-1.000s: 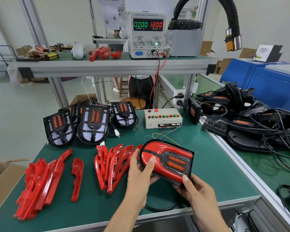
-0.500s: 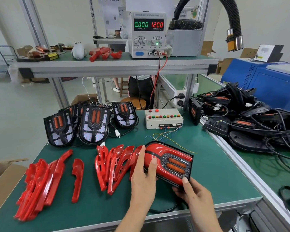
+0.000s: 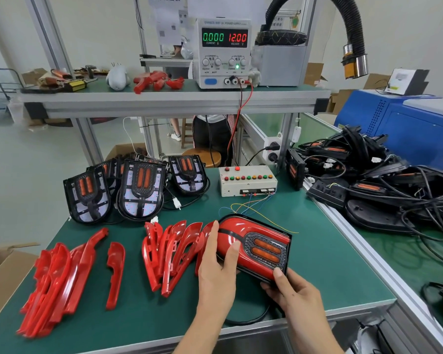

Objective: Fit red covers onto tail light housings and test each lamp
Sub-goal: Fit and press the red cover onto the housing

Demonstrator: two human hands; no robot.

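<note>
Head view: the covered tail light (image 3: 253,247) was held above the green bench (image 3: 330,272) near its front edge, gripped by the left hand (image 3: 216,272) and pinched at its near corner by the right hand (image 3: 292,295); loose red covers (image 3: 174,251) lay just beside it.

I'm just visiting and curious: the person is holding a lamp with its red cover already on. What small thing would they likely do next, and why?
Probably plug its lead into the test box. The tail light, held by the left hand and right hand, already wears its red cover, and the power supply reads zero current, so nothing is lit yet.
</note>
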